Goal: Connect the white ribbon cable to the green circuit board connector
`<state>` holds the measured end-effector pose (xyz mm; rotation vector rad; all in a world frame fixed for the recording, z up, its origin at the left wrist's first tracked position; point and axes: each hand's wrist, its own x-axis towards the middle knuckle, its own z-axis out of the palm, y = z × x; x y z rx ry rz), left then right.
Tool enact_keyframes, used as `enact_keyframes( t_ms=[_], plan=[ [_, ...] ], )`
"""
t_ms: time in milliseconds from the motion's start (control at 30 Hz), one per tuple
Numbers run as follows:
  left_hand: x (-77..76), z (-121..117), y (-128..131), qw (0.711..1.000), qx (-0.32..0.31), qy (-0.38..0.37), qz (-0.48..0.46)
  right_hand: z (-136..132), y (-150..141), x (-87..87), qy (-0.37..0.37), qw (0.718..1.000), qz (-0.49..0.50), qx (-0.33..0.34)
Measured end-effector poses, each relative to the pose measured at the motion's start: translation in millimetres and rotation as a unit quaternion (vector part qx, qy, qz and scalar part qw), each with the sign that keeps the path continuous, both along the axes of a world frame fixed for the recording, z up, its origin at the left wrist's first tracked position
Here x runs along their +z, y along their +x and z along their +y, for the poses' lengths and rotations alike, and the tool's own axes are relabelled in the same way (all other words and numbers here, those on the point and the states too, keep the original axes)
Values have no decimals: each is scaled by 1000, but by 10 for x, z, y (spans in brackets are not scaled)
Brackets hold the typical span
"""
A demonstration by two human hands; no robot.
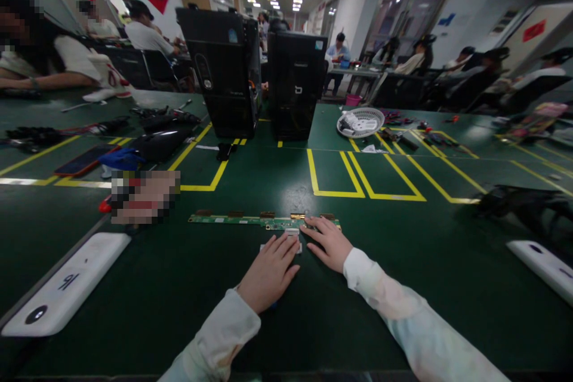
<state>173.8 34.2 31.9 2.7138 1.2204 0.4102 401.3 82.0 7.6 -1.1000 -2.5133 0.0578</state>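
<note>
A long narrow green circuit board (pixel 233 219) lies flat on the dark green table (pixel 349 310) in front of me. My left hand (pixel 269 271) rests palm down, fingers stretched toward a small white connector (pixel 293 233) at the board's near edge. My right hand (pixel 328 243) lies flat beside it, fingertips touching the board's right end. Both wear pale long sleeves. Neither hand holds anything.
Two black computer towers (pixel 226 68) (pixel 295 83) stand behind yellow floor-tape outlines. A white basket (pixel 360 122) sits back right. White devices lie at the left (pixel 67 289) and right (pixel 544 262) edges. Tools and a phone (pixel 85 160) clutter the left. Other people sit around.
</note>
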Motion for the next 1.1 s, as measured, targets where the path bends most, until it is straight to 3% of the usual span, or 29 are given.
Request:
enact_keyframes(
  t_ms=[700,867,1100],
  plan=[
    [116,59,-3,999,19,-26,-10,3,4,27,-11,1000,-12,2],
    [161,79,-306,997,54,-43,-41,16,9,18,-17,1000,-22,1],
    [39,10,-1137,982,174,-62,-44,11,9,31,-13,1000,-18,1]
  ],
)
